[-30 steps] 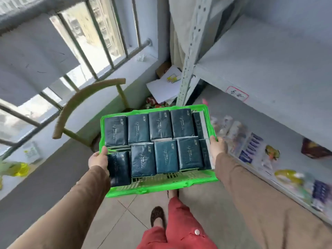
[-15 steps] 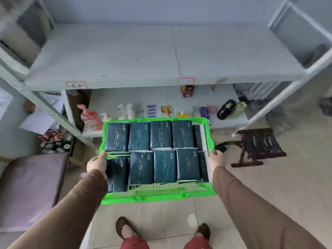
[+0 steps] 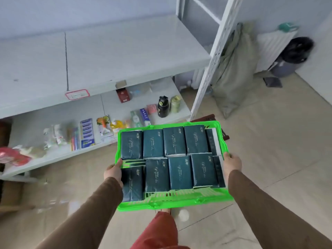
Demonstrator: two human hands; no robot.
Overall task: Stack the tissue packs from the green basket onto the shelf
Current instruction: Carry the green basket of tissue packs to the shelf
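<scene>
Fingers (image 3: 120, 161) of the left hand (image 3: 113, 171) curl over the left rim of the green basket (image 3: 161, 203), the thumb lying inside against a pack; the remaining fingers are hidden beneath the rim. Right hand (image 3: 231, 163) grips the right rim likewise, thumb on top, the other fingers out of sight under the edge. Both hands are clamped on the basket and carry it level above the tiled floor (image 3: 269, 159), clear of any surface. Both arms wear brown sleeves (image 3: 265, 198).

Tissue packs (image 3: 175, 141), dark teal, fill the basket in two rows, lying flat and pressed side by side; further packs stand on edge along the right wall. One pack at the near left corner sits lower than its neighbours. A strip of bare basket floor shows along the near edge.

Shelf (image 3: 125, 56), white, stands ahead and to the left; its upper board is bare apart from a red-bordered label (image 3: 77, 94) on its front edge. The lower board holds assorted small goods, including a black bottle (image 3: 163, 109) near its right end. A grey sack (image 3: 231, 69) leans beside the shelf's right upright.
</scene>
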